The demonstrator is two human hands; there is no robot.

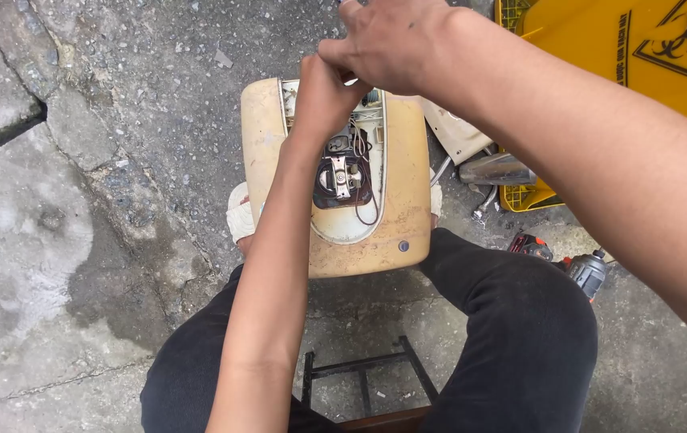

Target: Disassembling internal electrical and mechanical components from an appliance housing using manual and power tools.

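Note:
A yellowed plastic appliance housing (407,192) stands on the concrete between my knees, its open middle showing a motor with dark windings (342,178) and loose wires. My left hand (323,92) reaches into the top of the opening, fingers closed around something I cannot make out. My right hand (387,40) sits just above it, fingers curled, touching the left hand at the housing's far edge. What the two hands grip is hidden by the hands themselves.
A yellow crate (532,196) and a yellow bin lid (648,56) stand at the right, with a metal cylinder (494,170) and a beige panel (460,132) beside them. A cordless drill (580,269) lies by my right knee. A low stool frame (367,377) is under me.

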